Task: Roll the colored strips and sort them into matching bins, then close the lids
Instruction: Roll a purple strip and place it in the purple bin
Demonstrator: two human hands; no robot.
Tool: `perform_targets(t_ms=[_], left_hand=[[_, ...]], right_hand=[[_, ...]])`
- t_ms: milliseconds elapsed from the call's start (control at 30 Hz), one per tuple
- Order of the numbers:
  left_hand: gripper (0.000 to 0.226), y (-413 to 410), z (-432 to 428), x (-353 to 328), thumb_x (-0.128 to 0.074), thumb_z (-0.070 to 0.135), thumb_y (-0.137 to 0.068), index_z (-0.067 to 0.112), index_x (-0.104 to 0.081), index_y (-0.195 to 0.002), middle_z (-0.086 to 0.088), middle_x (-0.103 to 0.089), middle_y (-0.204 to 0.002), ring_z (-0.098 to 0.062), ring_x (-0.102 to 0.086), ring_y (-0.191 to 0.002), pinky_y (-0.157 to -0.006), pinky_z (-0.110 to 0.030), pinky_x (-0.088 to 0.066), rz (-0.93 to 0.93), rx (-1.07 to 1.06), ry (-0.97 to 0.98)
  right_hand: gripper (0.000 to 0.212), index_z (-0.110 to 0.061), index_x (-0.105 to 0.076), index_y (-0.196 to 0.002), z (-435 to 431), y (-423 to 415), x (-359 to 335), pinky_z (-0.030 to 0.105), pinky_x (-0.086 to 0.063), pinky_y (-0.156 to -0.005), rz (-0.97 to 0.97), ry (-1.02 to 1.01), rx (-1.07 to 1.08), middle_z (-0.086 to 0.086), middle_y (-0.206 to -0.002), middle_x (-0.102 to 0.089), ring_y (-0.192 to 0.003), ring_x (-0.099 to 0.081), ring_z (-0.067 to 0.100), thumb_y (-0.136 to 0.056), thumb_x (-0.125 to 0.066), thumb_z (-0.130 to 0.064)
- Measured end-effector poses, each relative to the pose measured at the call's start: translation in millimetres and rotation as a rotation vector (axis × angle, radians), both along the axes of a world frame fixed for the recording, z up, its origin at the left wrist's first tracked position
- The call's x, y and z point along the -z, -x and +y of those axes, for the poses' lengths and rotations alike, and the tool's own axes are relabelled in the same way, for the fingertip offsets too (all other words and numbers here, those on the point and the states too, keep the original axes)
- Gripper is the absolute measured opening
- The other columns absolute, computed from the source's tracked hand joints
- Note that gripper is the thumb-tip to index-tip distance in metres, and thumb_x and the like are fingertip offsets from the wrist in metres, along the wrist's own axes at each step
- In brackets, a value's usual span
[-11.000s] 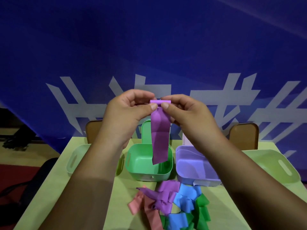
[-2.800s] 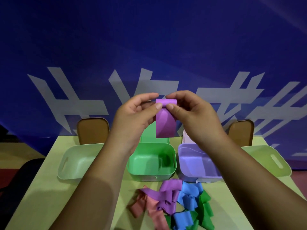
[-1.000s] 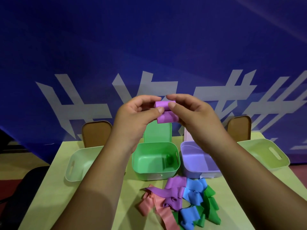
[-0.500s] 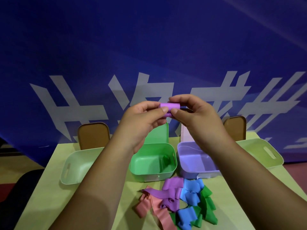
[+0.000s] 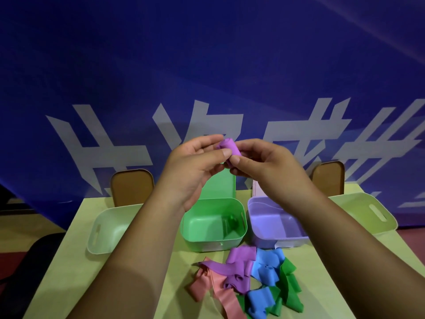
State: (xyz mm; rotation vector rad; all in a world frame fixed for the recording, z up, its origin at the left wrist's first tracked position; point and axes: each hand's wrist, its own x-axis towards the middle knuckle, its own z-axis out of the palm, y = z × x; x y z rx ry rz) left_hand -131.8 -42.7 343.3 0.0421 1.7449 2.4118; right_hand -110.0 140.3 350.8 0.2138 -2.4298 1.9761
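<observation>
A purple strip, rolled into a tight cylinder, is held up in the air above the bins. My left hand pinches its left end between thumb and fingers, and my right hand grips its right end. Below stand the green bin with a green roll inside and the purple bin, each with its lid tilted up behind it. A heap of loose strips in purple, blue, green and pink lies on the table in front of them.
A pale green bin stands at the left and a yellow-green bin at the right, each with a brown lid leaning behind it. A blue banner hangs right behind the yellow-green table.
The hanging purple strip has been wound up fully into a roll between both hands. The roll has tilted since half a second ago, its left end now higher.
</observation>
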Motion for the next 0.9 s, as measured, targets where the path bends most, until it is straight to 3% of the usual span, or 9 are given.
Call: perform_targets(t_ms=[167, 267, 433, 600, 900], left_hand=[[0.031, 0, 1, 7, -0.076, -0.002, -0.093, 0.002, -0.073, -0.123, -0.019, -0.080, -0.112, -0.024, -0.080, -0.099, -0.083, -0.025, -0.062, -0.030, -0.003, -0.112], [0.028, 2, 1, 13, -0.078, 0.001, -0.092, 0.008, -0.078, -0.119, -0.013, -0.082, -0.109, -0.023, -0.079, -0.101, -0.086, -0.027, -0.061, -0.022, -0.024, -0.053], [0.033, 4, -2, 18, -0.076, 0.000, -0.094, 0.011, -0.078, -0.126, -0.011, -0.082, -0.116, -0.025, -0.078, -0.111, -0.096, -0.032, -0.062, -0.003, 0.004, 0.007], [0.035, 8, -4, 24, -0.077, 0.006, -0.096, 0.011, -0.077, -0.130, -0.008, -0.082, -0.116, -0.023, -0.078, -0.114, -0.103, -0.036, -0.060, 0.009, 0.019, 0.064], [0.035, 22, 23, 51, -0.080, 0.001, -0.092, 0.001, -0.074, -0.127, -0.020, -0.081, -0.111, -0.028, -0.078, -0.102, -0.094, -0.033, -0.064, -0.079, 0.021, 0.050]], right_hand=[[0.025, -0.017, -0.073, -0.124, -3, 3, 4, 0.034, -0.063, -0.093, 0.001, -0.017, 0.032, 0.001, -0.102, -0.081, -0.095, -0.078, 0.017, -0.100, -0.073, -0.018], [0.024, -0.021, -0.072, -0.122, -6, 1, 5, 0.031, -0.064, -0.090, -0.004, -0.070, 0.056, -0.003, -0.103, -0.080, -0.093, -0.078, 0.012, -0.098, -0.075, -0.022], [0.023, -0.027, -0.069, -0.116, -10, 3, 12, 0.046, -0.063, -0.093, -0.004, -0.155, 0.117, -0.006, -0.102, -0.079, -0.090, -0.078, 0.010, -0.095, -0.080, -0.028], [0.029, -0.027, -0.066, -0.111, -13, 6, 20, 0.048, -0.064, -0.089, -0.012, -0.199, 0.150, -0.002, -0.099, -0.077, -0.088, -0.078, 0.015, -0.090, -0.085, -0.032], [0.036, -0.021, -0.063, -0.109, 4, 14, 47, 0.047, -0.065, -0.085, -0.041, -0.202, 0.195, -0.001, -0.095, -0.075, -0.085, -0.076, 0.020, -0.086, -0.089, -0.029]])
